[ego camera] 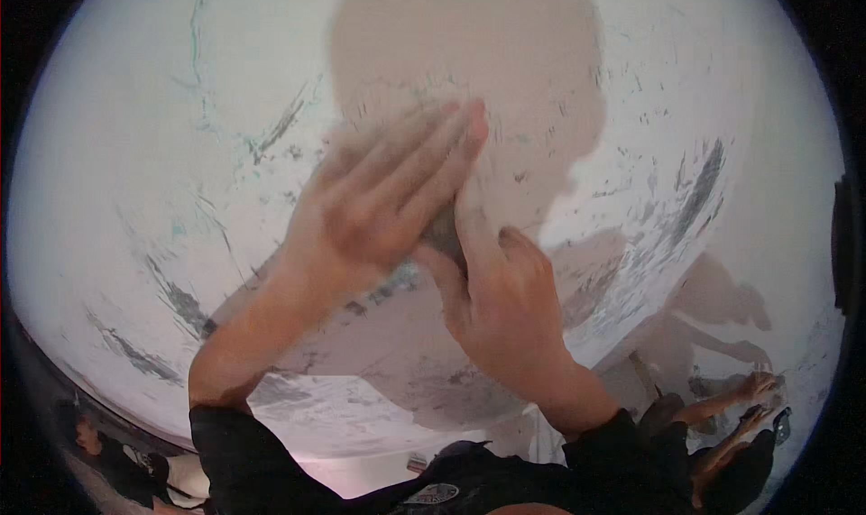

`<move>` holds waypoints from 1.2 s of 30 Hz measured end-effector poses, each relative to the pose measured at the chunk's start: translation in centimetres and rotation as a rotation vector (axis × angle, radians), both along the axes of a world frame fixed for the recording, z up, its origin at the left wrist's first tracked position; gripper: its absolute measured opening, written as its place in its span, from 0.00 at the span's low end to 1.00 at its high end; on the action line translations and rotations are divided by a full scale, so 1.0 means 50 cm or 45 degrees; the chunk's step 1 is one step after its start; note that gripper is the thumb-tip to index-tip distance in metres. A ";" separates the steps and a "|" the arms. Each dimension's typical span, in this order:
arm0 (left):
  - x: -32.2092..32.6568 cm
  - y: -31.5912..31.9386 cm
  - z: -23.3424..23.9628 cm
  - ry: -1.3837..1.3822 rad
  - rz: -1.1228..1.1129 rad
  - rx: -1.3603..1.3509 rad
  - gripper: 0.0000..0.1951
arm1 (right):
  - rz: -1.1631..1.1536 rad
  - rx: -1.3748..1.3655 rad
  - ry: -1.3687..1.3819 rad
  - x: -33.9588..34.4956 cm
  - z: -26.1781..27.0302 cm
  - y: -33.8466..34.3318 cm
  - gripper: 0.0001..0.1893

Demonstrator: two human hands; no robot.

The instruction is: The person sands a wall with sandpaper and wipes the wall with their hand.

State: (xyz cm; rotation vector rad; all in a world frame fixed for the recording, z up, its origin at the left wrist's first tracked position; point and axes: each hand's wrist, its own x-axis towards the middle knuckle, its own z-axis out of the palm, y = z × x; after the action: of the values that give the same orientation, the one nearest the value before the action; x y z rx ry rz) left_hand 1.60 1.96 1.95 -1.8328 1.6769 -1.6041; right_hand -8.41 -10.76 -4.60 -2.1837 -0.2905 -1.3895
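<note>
A broad, curved whitish surface (pixel 270 62) with grey streaks and scratches fills most of the head view. My left hand (pixel 379 197) lies over it with fingers stretched up and to the right, blurred at the tips. Beside it, my right hand (pixel 511 292) has its index finger pointing up close to the left fingertips, its other fingers curled. A dark patch shows between the left palm and the right thumb; whether it is a held object or shadow, I cannot tell. Both palms are hidden.
At the lower right, a co-worker's hands (pixel 761 393) are at the same surface. Another person in dark clothing (pixel 125 471) is at the lower left. A small block-like object (pixel 417 463) lies below, near my shirt. Shadows fall across the surface.
</note>
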 end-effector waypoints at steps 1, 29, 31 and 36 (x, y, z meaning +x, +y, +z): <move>-0.002 -0.005 0.002 0.020 -0.003 -0.007 0.33 | -0.037 0.008 0.014 0.000 0.006 0.001 0.30; -0.245 0.196 -0.619 0.947 -0.023 -0.863 0.26 | 0.847 0.643 1.507 -0.152 -0.446 0.103 0.15; -0.257 0.235 -0.674 1.565 0.211 -1.391 0.28 | 0.695 0.865 1.621 -0.133 -0.476 0.126 0.20; -0.345 0.495 -0.776 1.285 0.792 -1.658 0.35 | 1.248 0.475 1.382 -0.020 -0.333 0.490 0.10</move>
State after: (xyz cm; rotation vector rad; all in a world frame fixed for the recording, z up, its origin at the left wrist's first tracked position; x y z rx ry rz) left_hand -15.66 26.72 -36.86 -3.6088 -0.3262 -1.5850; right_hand -9.43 13.74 -21.24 -1.7293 -0.5079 0.2841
